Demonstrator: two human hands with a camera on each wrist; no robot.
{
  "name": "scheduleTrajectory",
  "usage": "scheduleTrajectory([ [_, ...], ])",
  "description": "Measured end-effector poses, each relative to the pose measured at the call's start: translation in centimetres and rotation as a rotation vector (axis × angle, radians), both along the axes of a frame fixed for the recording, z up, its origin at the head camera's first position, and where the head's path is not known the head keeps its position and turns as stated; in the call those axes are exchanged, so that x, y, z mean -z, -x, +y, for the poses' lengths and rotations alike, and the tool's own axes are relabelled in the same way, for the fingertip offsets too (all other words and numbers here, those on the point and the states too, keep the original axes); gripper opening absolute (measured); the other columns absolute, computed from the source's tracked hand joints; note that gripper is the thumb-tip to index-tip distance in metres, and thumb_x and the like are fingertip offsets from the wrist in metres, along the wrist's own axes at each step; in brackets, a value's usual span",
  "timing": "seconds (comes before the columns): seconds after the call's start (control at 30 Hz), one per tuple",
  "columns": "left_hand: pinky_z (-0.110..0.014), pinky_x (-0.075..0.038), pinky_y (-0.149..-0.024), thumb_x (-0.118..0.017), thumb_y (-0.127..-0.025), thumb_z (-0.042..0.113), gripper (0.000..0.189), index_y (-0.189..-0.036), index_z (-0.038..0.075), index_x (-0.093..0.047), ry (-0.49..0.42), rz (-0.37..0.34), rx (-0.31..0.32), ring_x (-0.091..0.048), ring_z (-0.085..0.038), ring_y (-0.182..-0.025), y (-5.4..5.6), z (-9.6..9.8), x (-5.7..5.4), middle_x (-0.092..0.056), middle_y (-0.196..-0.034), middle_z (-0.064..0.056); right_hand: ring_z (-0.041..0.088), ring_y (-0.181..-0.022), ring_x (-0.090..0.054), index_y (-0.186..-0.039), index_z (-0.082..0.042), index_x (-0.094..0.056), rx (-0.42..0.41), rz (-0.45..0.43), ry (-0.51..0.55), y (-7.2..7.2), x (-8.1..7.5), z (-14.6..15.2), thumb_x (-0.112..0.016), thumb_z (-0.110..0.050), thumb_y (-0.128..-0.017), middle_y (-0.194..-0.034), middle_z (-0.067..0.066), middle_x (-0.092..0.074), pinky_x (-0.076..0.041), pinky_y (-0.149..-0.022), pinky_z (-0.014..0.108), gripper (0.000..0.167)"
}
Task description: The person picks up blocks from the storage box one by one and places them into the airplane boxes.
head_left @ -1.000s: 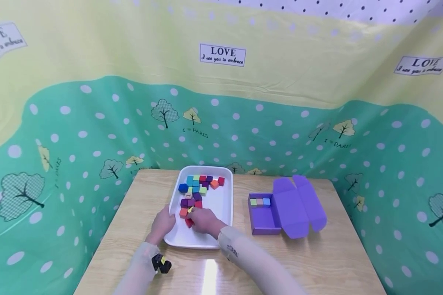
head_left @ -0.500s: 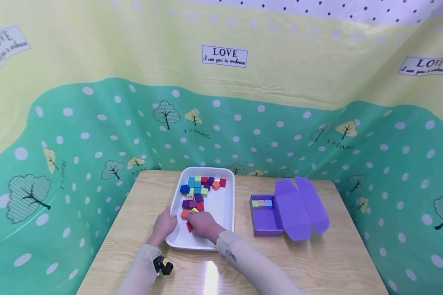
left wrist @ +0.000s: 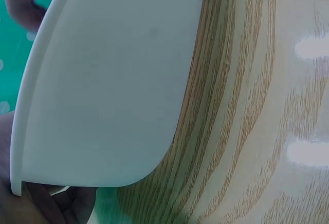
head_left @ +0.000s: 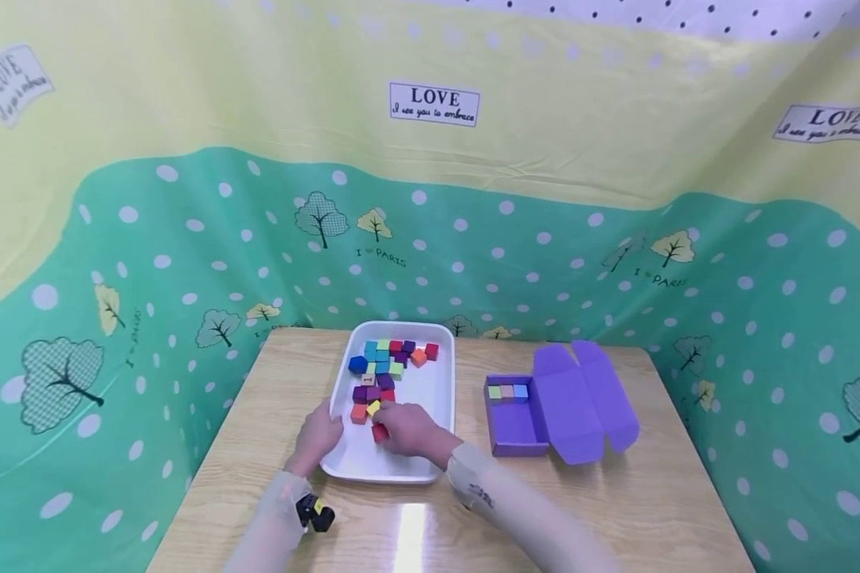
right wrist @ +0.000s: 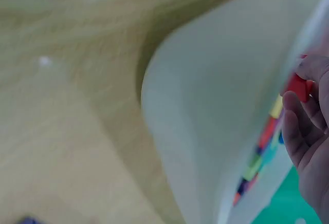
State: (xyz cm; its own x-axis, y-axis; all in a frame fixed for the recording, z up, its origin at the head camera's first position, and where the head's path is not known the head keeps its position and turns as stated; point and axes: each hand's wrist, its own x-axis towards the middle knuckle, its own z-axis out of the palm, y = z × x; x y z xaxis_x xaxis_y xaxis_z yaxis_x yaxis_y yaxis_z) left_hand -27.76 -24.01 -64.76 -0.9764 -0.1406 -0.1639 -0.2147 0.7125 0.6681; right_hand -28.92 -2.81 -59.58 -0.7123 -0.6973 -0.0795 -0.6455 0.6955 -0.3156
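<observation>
My left hand (head_left: 319, 432) grips the left rim of a white tray (head_left: 423, 394) that holds several coloured cubes; the left wrist view shows fingers on both sides of the tray wall (left wrist: 103, 90). Over the near part of the tray, my right hand (head_left: 414, 430) pinches a red cube (head_left: 380, 433). The right wrist view shows this red cube (right wrist: 299, 87) between thumb and fingers. Just beyond those fingers lie a yellow cube (head_left: 374, 409) and an orange-red cube (head_left: 358, 414). Other cubes spread toward the tray's far end, including a dark blue one (head_left: 358, 364).
An open purple box (head_left: 519, 449) stands right of the tray, its lid (head_left: 573, 406) folded out to the right. Along its back wall sit a green cube (head_left: 495, 392), a tan cube (head_left: 507, 392) and a blue cube (head_left: 520, 392). Patterned curtain surrounds the wooden table (head_left: 616, 509).
My right hand has shifted to the right, bringing the red cube with it, and more of the yellow cube shows. The left hand stays on the tray rim.
</observation>
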Motion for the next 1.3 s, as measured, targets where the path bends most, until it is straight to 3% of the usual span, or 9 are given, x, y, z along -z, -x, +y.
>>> scheduleTrajectory([
  [0.23, -0.049, -0.057, -0.075, -0.05, -0.093, 0.01, 0.046, -0.136, -0.005, -0.045, 0.027, 0.037, -0.002, -0.064, -0.04, -0.094, 0.1, -0.5, -0.1, -0.058, -0.12, -0.032, 0.005, -0.072, -0.05, -0.11, -0.019, -0.069, 0.024, 0.028, 0.067, 0.4, -2.7, 4.9, -0.075, -0.018, -0.08, -0.092, -0.01, -0.055, -0.045, -0.063, 0.017, 0.03],
  [0.6, -0.049, -0.056, -0.079, -0.049, -0.094, 0.011, 0.048, -0.138, -0.006, -0.041, 0.034, 0.012, 0.002, -0.063, -0.04, -0.098, 0.2, -1.4, -0.5, -0.055, -0.125, -0.033, 0.007, -0.077, -0.053, -0.103, -0.016, -0.07, 0.138, 0.093, 0.179, 0.8, -4.2, 13.3, -0.077, -0.016, -0.074, -0.093, -0.006, -0.06, -0.049, -0.065, 0.021, 0.031],
  [0.73, -0.052, -0.053, -0.086, -0.047, -0.095, 0.011, 0.05, -0.142, -0.005, -0.038, 0.031, 0.003, 0.004, -0.06, -0.042, -0.105, 0.3, -1.5, -0.7, -0.052, -0.13, -0.033, 0.012, -0.077, -0.057, -0.099, -0.015, -0.069, 0.204, 0.11, 0.206, 1.5, -4.1, 15.6, -0.077, -0.013, -0.07, -0.09, -0.006, -0.058, -0.05, -0.063, 0.023, 0.031],
  [0.9, -0.053, -0.052, -0.087, -0.046, -0.096, 0.01, 0.049, -0.142, -0.006, -0.037, 0.013, -0.01, 0.008, -0.059, -0.043, -0.107, 0.1, -1.2, -0.5, -0.051, -0.13, -0.033, 0.016, -0.084, -0.061, -0.101, -0.014, -0.068, 0.296, 0.097, 0.204, 2.6, -3.6, 18.0, -0.081, -0.013, -0.07, -0.094, -0.005, -0.059, -0.052, -0.071, 0.026, 0.034],
  [1.03, -0.052, -0.052, -0.089, -0.046, -0.097, 0.01, 0.049, -0.143, -0.005, -0.035, -0.009, -0.032, 0.006, -0.059, -0.042, -0.109, 0.0, -0.7, -0.4, -0.05, -0.132, -0.032, 0.017, -0.088, -0.061, -0.103, -0.009, -0.069, 0.315, 0.1, 0.2, 3.1, -3.2, 19.5, -0.079, -0.008, -0.069, -0.097, 0.0, -0.062, -0.053, -0.076, 0.03, 0.035],
  [1.3, -0.053, -0.051, -0.09, -0.046, -0.097, 0.01, 0.051, -0.144, -0.004, -0.035, -0.034, -0.035, 0.007, -0.057, -0.043, -0.111, 0.1, 0.0, -0.2, -0.05, -0.133, -0.032, 0.013, -0.077, -0.055, -0.098, -0.009, -0.07, 0.357, 0.053, 0.093, 3.7, -1.6, 21.0, -0.078, -0.01, -0.071, -0.09, 0.0, -0.061, -0.051, -0.066, 0.028, 0.028],
])
